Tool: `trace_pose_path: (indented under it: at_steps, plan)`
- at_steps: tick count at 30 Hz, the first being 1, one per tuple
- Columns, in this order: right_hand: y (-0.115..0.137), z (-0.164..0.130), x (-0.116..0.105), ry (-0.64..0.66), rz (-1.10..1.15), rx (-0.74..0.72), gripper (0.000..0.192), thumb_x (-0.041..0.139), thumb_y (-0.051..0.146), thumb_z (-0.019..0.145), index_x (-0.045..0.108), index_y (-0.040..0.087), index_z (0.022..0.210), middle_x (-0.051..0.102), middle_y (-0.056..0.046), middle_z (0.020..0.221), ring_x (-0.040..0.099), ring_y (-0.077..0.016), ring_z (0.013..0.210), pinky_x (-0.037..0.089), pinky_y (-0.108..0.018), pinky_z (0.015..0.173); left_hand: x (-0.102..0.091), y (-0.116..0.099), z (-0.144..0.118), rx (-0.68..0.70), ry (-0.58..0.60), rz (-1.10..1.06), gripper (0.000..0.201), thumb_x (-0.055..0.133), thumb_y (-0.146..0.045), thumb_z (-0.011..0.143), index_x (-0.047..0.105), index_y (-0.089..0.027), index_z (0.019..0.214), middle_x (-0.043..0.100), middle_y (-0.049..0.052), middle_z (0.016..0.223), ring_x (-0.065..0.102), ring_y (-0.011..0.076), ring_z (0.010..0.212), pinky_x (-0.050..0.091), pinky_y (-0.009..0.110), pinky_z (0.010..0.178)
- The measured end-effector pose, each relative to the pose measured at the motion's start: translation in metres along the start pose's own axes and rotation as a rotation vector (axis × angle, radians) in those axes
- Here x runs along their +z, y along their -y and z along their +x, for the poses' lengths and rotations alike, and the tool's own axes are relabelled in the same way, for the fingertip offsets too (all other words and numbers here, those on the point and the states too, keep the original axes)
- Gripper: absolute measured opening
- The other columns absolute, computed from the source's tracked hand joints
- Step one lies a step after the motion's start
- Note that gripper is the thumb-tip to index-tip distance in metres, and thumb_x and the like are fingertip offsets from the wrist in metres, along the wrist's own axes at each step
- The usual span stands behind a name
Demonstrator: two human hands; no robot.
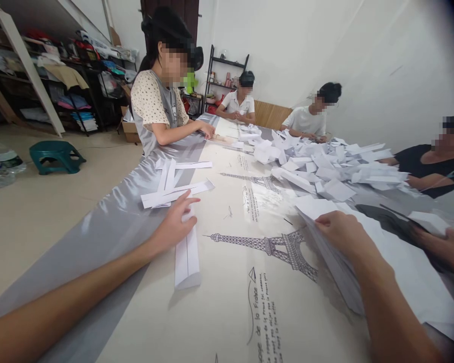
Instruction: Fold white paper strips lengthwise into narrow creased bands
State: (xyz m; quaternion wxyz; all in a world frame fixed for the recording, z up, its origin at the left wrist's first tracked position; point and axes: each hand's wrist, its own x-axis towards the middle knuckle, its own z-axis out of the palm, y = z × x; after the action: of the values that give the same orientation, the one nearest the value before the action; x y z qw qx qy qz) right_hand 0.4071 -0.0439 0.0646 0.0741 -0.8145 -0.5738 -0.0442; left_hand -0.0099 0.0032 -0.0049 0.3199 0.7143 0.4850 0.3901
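Note:
My left hand (177,222) rests at the upper end of a folded white paper strip (187,264) on the table, its fingers spread and not closed round it. Several more folded paper strips (166,191) lie crossed over each other just beyond that hand. At the right, my right hand (342,234) pinches the near corner of the top of a stack of white paper (404,272). How many sheets are in the pinch is hidden by the fingers.
The table wears a cream cover (227,302) printed with Eiffel towers. A big heap of folded paper pieces (325,161) spreads across its far right. Several people sit or stand round the table; one person's hand (448,247) is close at the right. A green stool (56,156) stands left.

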Motion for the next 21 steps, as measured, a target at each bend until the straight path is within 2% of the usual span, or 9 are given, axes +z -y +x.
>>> trace_pose_path:
  at_steps: [2,5,11,15,17,19,21]
  plan:
    - [0.008,-0.002,-0.006,0.108,0.036,0.058,0.020,0.060,0.027,0.085,0.076,0.024,0.074,0.069,-0.010,0.075,0.064,-0.0255,0.070,0.041,-0.032,0.060,0.001,0.000,-0.002,0.092,0.083,0.123,0.039,0.052,-0.027,0.091,0.061,-0.024,0.129,0.037,0.008,0.163,0.045,0.0313,0.143,0.038,0.053,0.117]
    - [0.015,-0.003,-0.010,0.153,0.024,0.083,0.024,0.057,0.032,0.089,0.080,0.024,0.087,0.071,-0.012,0.085,0.065,-0.0292,0.080,0.043,-0.034,0.062,0.005,-0.001,-0.007,0.192,0.188,0.258,0.038,0.048,-0.030,0.098,0.058,-0.024,0.133,0.043,0.009,0.159,0.043,0.0297,0.145,0.036,0.054,0.119]
    - [0.016,-0.003,-0.003,0.103,-0.031,0.031,0.026,0.053,0.028,0.091,0.077,0.020,0.085,0.069,-0.014,0.080,0.064,-0.0291,0.077,0.041,-0.035,0.061,0.010,-0.005,-0.013,0.407,0.236,0.434,0.037,0.041,-0.022,0.101,0.057,-0.020,0.134,0.055,0.010,0.150,0.047,0.0265,0.142,0.037,0.051,0.120]
    - [0.014,-0.004,-0.003,0.032,-0.069,0.039,0.027,0.048,0.023,0.091,0.073,0.017,0.083,0.068,-0.016,0.080,0.062,-0.0274,0.067,0.040,-0.036,0.057,0.009,-0.004,-0.013,0.442,0.235,0.472,0.038,0.040,-0.021,0.102,0.057,-0.019,0.135,0.055,0.011,0.150,0.048,0.0267,0.141,0.038,0.051,0.119]
    - [0.015,-0.005,-0.008,-0.069,-0.077,0.041,0.027,0.046,0.023,0.091,0.070,0.016,0.080,0.067,-0.017,0.076,0.059,-0.0268,0.062,0.039,-0.036,0.054,0.009,-0.003,-0.013,0.458,0.240,0.496,0.038,0.039,-0.022,0.102,0.056,-0.019,0.136,0.055,0.011,0.150,0.047,0.0262,0.142,0.038,0.049,0.120]
    - [0.023,-0.011,-0.016,-0.280,-0.026,-0.005,0.027,0.045,0.025,0.092,0.069,0.016,0.082,0.068,-0.017,0.076,0.059,-0.0270,0.061,0.039,-0.037,0.054,0.009,-0.003,-0.013,0.467,0.238,0.524,0.038,0.038,-0.023,0.103,0.056,-0.019,0.136,0.054,0.011,0.151,0.047,0.0256,0.142,0.038,0.048,0.120]
    - [0.039,-0.023,-0.026,-0.506,0.125,-0.094,0.025,0.045,0.029,0.094,0.067,0.017,0.090,0.071,-0.017,0.086,0.063,-0.0281,0.068,0.043,-0.038,0.058,0.009,-0.002,-0.013,0.466,0.235,0.550,0.039,0.036,-0.023,0.104,0.055,-0.018,0.137,0.054,0.010,0.151,0.046,0.0251,0.142,0.037,0.046,0.120]
